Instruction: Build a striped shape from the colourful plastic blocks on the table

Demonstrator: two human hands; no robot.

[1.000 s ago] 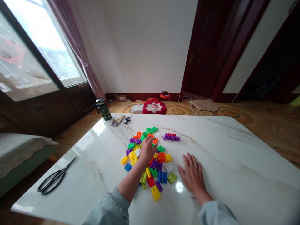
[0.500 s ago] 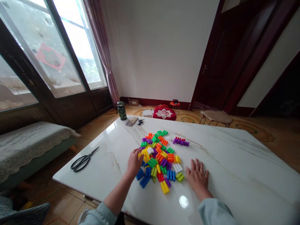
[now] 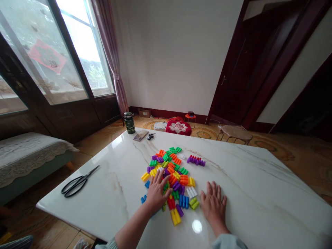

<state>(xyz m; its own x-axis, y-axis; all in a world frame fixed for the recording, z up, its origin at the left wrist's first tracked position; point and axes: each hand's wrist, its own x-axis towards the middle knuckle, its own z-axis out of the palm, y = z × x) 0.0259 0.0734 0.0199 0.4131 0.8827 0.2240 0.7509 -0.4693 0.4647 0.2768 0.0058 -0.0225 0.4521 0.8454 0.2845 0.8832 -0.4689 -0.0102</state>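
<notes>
A pile of coloured plastic toy pieces (image 3: 184,180), shaped like short tubes joined side by side, lies on the white marbled table (image 3: 249,180). Over its near left part, my left hand (image 3: 157,192) is spread palm down, hiding several pieces beneath; nothing shows in its fingers. To the right of the pile, my right hand (image 3: 214,204) rests flat on the tabletop, close to a lime green piece (image 3: 194,203) and a white piece (image 3: 191,192). A purple row with red pieces (image 3: 196,160) stands apart at the pile's far right.
Black-handled scissors (image 3: 79,181) lie at the table's left. Toward the far left corner are a green flask (image 3: 129,122), a phone (image 3: 140,135) and keys (image 3: 150,136). Beyond the table stand a red cushioned seat (image 3: 178,127) and a round stool (image 3: 235,133).
My left hand has moved right and nearer over the pile, its curled fingers now spread out. My right hand stays flat on the table. The view has shifted slightly.
</notes>
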